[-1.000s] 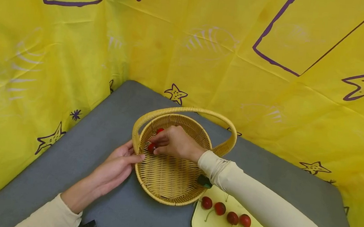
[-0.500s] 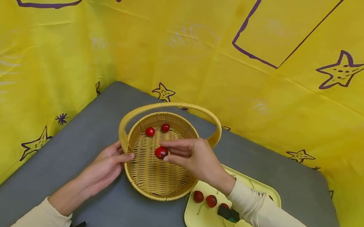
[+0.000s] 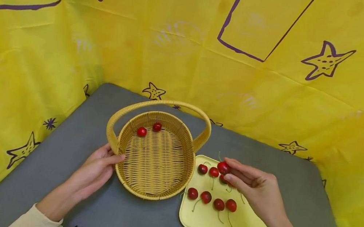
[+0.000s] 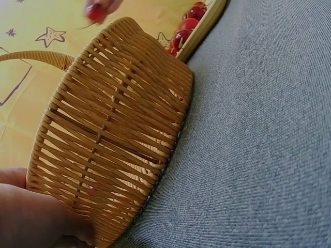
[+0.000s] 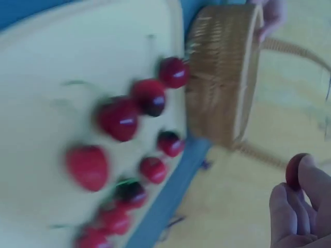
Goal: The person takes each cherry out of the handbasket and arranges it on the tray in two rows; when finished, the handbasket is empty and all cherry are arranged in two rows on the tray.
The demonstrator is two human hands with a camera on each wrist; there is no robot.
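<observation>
A round wicker basket with a tall arched handle stands on the grey surface. My left hand holds its left rim, thumb over the edge and fingers outside. Two red cherries, a left one and a right one, lie at the far side inside. Over the yellow tray, my right hand pinches another cherry between thumb and fingertips; the right wrist view also shows this cherry. Beneath it, several cherries with stems lie in two rows, partly hidden by the hand.
The tray sits close against the basket's right side. Yellow patterned cloth rises behind the grey surface on the far and left sides. Bare grey surface shows left of the basket.
My right hand has moved out of the basket, rightward to above the tray, with a cherry pinched in its fingers. The left hand keeps holding the rim. The head view has turned right.
</observation>
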